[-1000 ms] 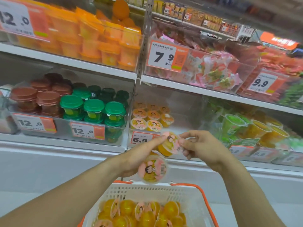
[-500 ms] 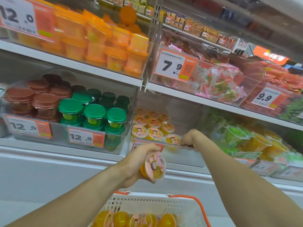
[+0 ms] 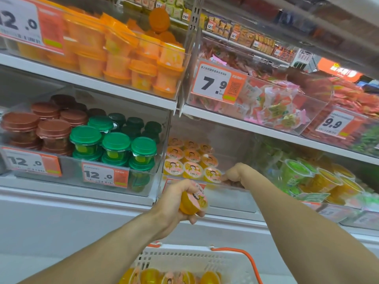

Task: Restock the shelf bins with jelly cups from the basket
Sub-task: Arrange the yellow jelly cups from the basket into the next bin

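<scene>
Meanwhile left hand (image 3: 174,203) gripping jelly cup (image 3: 192,202)

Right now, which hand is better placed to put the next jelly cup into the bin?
The left hand: it already holds a jelly cup just below the bin. The right hand is at the bin's front row, its grip apparently empty.
</scene>
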